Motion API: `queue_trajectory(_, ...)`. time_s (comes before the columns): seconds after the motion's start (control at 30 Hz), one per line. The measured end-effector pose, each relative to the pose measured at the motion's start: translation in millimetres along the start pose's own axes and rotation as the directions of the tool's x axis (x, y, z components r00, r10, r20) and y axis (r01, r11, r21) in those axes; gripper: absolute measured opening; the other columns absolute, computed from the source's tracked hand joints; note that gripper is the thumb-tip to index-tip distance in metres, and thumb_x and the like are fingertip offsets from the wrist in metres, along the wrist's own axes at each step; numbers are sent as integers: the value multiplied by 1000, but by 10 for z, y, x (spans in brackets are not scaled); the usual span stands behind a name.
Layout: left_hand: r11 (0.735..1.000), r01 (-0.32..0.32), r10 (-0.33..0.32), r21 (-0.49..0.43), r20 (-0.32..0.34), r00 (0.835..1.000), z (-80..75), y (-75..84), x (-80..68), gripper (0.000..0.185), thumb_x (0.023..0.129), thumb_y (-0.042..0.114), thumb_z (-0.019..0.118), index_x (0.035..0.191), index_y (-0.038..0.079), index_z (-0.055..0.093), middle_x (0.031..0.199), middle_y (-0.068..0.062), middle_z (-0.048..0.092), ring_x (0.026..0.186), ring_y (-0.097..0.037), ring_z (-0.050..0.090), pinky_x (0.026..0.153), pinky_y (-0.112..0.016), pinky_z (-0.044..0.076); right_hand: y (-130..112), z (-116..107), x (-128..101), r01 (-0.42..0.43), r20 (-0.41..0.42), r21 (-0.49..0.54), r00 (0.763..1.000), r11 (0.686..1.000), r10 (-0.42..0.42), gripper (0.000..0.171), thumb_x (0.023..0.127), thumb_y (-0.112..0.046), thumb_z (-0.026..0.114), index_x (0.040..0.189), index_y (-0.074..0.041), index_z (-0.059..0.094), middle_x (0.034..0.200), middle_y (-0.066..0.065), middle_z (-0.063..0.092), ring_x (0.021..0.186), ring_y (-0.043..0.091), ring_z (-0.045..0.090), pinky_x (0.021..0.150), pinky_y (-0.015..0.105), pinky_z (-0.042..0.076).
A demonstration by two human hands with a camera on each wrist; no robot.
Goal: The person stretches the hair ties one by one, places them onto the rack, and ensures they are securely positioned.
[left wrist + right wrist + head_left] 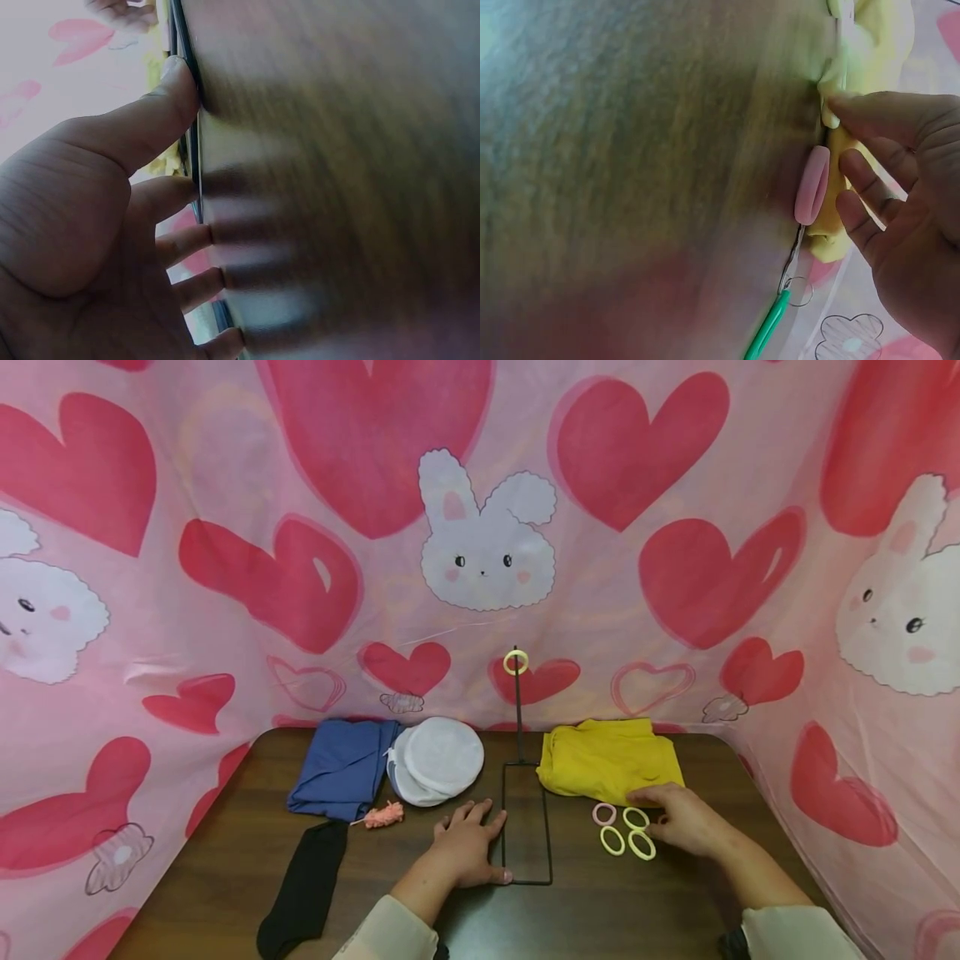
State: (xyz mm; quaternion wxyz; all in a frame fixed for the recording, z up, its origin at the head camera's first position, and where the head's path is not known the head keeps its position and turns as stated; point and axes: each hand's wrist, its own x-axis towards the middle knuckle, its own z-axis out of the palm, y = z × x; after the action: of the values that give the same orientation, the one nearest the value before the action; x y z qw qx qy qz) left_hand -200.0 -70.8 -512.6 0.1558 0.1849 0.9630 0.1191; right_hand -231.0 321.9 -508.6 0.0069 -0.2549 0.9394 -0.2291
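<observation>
A black wire stand (551,843) has a flat rectangular base and a thin upright; a pale yellow ring (507,662) hangs near its top. My left hand (467,845) lies with fingers spread on the table, its thumb and index touching the base's left side. In the left wrist view, the thumb (161,112) rests along the black wire. My right hand (686,818) is over the rings, its thumb touching a yellow ring (641,857). Two more yellow rings (602,843) and a pink ring (595,814) lie beside it. The right wrist view shows another pink ring (812,186).
Yellow cloth (607,760) lies behind the rings. To the left are blue cloth (337,768), a white round zipped pouch (446,756), a pink yarn bundle (384,815) and a black sock (303,885). A green-handled item (769,322) appears near the right hand.
</observation>
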Motion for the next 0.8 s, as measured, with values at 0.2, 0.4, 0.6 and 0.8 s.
queue_trajectory(0.2,1000,-4,4,2,0,1000,-8,8,-8,96,79,65,80,160,29,43,167,-5,31,153,-35,24,111,-68,28,3,13,29,14,30,-33,999,999,-13,37,74,-8,87,110,-10,76,102,-6,74,96,18,65,87,45,54)
queue_trajectory(0.4,1000,-2,2,9,-5,1000,7,-1,10,97,79,66,80,160,29,43,167,-5,32,153,-35,25,111,-68,28,-14,23,27,9,53,-45,999,999,-7,24,78,-8,85,99,-15,73,88,-13,64,82,8,58,77,37,53)
queue_trajectory(0.6,1000,-2,2,4,-1,1000,10,-5,25,97,79,66,80,160,29,43,167,-5,31,153,-35,24,111,-69,28,-110,-24,-3,58,-58,-51,996,997,-61,22,80,-10,85,98,-17,74,89,-14,65,84,9,60,76,36,53)
queue_trajectory(0.8,1000,-6,6,5,-15,1000,11,-8,8,97,78,66,81,160,29,44,167,-5,32,152,-36,25,110,-69,29,-373,-85,7,197,-249,-69,946,978,-208,30,78,-4,87,103,-16,75,96,-12,69,85,7,64,73,32,57)
